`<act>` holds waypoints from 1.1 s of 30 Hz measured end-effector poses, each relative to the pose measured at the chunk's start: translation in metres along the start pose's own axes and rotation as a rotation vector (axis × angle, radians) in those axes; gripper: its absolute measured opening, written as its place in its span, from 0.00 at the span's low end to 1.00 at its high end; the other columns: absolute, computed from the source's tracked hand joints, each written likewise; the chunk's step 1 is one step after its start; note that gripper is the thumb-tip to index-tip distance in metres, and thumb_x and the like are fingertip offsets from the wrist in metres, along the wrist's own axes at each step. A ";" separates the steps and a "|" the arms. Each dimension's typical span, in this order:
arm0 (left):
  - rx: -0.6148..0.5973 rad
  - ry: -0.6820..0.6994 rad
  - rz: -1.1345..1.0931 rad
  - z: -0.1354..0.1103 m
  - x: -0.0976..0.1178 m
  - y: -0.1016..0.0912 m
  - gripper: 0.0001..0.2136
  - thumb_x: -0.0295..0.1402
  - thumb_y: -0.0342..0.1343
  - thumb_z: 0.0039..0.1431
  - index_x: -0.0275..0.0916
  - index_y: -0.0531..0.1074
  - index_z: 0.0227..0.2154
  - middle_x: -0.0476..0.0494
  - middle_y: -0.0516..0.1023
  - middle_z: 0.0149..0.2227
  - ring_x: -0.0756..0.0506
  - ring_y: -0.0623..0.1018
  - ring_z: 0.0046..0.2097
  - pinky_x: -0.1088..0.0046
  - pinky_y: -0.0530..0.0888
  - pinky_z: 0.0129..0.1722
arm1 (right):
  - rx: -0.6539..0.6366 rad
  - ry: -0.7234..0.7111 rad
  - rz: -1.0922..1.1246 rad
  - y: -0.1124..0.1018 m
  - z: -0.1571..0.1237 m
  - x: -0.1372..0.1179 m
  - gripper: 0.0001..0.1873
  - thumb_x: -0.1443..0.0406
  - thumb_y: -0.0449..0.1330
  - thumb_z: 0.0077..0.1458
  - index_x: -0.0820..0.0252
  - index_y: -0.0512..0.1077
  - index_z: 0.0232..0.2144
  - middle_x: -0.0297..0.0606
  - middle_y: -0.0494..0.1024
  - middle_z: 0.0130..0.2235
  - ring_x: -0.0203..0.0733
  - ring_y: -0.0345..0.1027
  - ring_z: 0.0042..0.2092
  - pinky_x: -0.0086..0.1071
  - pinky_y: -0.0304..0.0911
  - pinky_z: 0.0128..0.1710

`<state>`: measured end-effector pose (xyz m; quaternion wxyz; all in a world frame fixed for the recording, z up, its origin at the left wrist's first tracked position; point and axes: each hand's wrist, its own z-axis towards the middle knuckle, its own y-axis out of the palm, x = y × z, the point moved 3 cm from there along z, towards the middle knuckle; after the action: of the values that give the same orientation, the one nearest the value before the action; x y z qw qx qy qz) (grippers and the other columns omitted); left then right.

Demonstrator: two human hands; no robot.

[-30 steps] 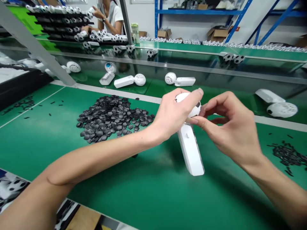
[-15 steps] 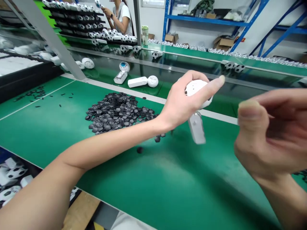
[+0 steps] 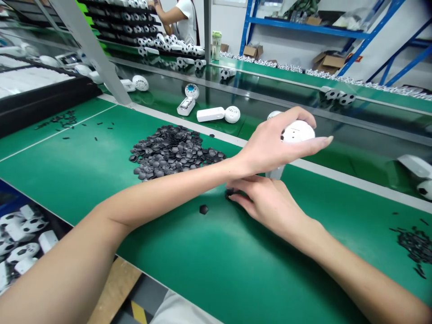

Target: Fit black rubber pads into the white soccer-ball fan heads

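My left hand [image 3: 270, 144] grips the round head of a white handheld fan [image 3: 297, 132] and holds it above the green table [image 3: 216, 261], its handle pointing down behind my fingers. Below it my right hand [image 3: 266, 202] lies low on the table, fingertips closed on a small black piece [image 3: 230, 193] at the near edge of the pile of black pieces [image 3: 172, 150]. One loose black piece [image 3: 203, 209] lies just left of that hand.
A conveyor [image 3: 256, 103] behind the table carries several white fans [image 3: 218, 114]. A second scatter of black pieces [image 3: 415, 245] lies at the right. A bin of football-patterned fans [image 3: 16, 243] sits at lower left. Another person [image 3: 182, 18] works at racks far back.
My right hand dropped from beside the fan head to the table and reached left under my left hand to the black pieces. My left hand swung the fan up and right.
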<state>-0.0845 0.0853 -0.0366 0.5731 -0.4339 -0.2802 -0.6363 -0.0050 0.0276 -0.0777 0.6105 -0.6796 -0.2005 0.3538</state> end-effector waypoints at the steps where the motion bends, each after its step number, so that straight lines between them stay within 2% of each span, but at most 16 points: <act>1: -0.008 0.000 -0.004 0.000 0.000 0.001 0.13 0.44 0.69 0.64 0.42 0.75 0.39 0.47 0.80 0.38 0.45 0.79 0.41 0.74 0.74 0.39 | -0.023 0.002 -0.006 0.000 0.002 0.000 0.12 0.66 0.64 0.68 0.52 0.84 0.50 0.40 0.87 0.52 0.59 0.84 0.49 0.40 0.67 0.35; 7: -0.002 -0.003 -0.053 -0.002 0.000 0.001 0.11 0.42 0.68 0.65 0.41 0.75 0.39 0.46 0.80 0.41 0.46 0.79 0.41 0.74 0.73 0.37 | -0.028 -0.021 -0.020 0.005 0.004 0.003 0.06 0.67 0.65 0.68 0.53 0.83 0.40 0.36 0.88 0.45 0.55 0.84 0.44 0.37 0.59 0.30; 10: 0.017 -0.028 -0.061 -0.002 0.000 -0.001 0.10 0.41 0.68 0.65 0.42 0.75 0.39 0.46 0.80 0.40 0.46 0.79 0.40 0.74 0.73 0.36 | 0.000 -0.031 0.016 0.006 -0.005 0.010 0.05 0.68 0.65 0.67 0.55 0.81 0.37 0.34 0.87 0.44 0.52 0.84 0.42 0.36 0.61 0.30; 14: 0.019 -0.030 -0.065 -0.002 -0.001 -0.001 0.11 0.42 0.69 0.64 0.42 0.77 0.39 0.48 0.80 0.40 0.46 0.79 0.39 0.74 0.73 0.37 | 0.114 -0.045 0.127 0.003 -0.026 0.027 0.06 0.68 0.62 0.70 0.55 0.80 0.41 0.35 0.88 0.44 0.50 0.84 0.41 0.38 0.71 0.37; 17: 0.041 -0.024 -0.083 -0.002 0.000 0.000 0.11 0.41 0.71 0.62 0.42 0.77 0.38 0.48 0.80 0.39 0.47 0.78 0.38 0.73 0.72 0.36 | 0.190 -0.037 0.132 -0.003 -0.039 0.040 0.09 0.68 0.61 0.70 0.53 0.82 0.45 0.37 0.89 0.45 0.51 0.85 0.41 0.39 0.74 0.38; 21: 0.085 -0.022 -0.087 -0.002 0.003 0.000 0.09 0.37 0.72 0.61 0.41 0.78 0.36 0.47 0.80 0.39 0.47 0.76 0.37 0.72 0.69 0.35 | 0.187 0.053 0.052 -0.008 -0.044 0.052 0.11 0.68 0.61 0.69 0.54 0.84 0.45 0.40 0.89 0.46 0.57 0.86 0.43 0.43 0.77 0.39; 24: 0.090 -0.028 -0.049 -0.002 0.004 0.000 0.09 0.38 0.72 0.62 0.42 0.78 0.36 0.47 0.80 0.37 0.46 0.76 0.38 0.72 0.69 0.36 | 0.184 0.098 0.007 -0.007 -0.043 0.054 0.11 0.68 0.61 0.69 0.54 0.84 0.46 0.41 0.89 0.47 0.60 0.86 0.45 0.46 0.77 0.41; 30: 0.069 0.020 -0.052 -0.002 0.000 -0.001 0.10 0.42 0.69 0.64 0.42 0.78 0.38 0.47 0.80 0.38 0.46 0.76 0.38 0.71 0.70 0.38 | 0.099 0.063 0.008 0.006 -0.031 0.042 0.13 0.65 0.63 0.70 0.53 0.83 0.53 0.39 0.87 0.53 0.58 0.85 0.47 0.44 0.76 0.39; 33: 0.055 0.022 -0.052 -0.002 -0.001 -0.002 0.11 0.43 0.70 0.64 0.42 0.78 0.38 0.47 0.80 0.38 0.46 0.76 0.38 0.70 0.70 0.37 | 0.062 0.075 0.011 0.009 -0.025 0.036 0.12 0.64 0.63 0.71 0.53 0.82 0.52 0.39 0.86 0.54 0.57 0.85 0.47 0.42 0.74 0.37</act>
<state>-0.0866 0.0848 -0.0385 0.5709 -0.4035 -0.3026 -0.6479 0.0362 0.0340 -0.0949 0.6366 -0.6741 -0.1628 0.3375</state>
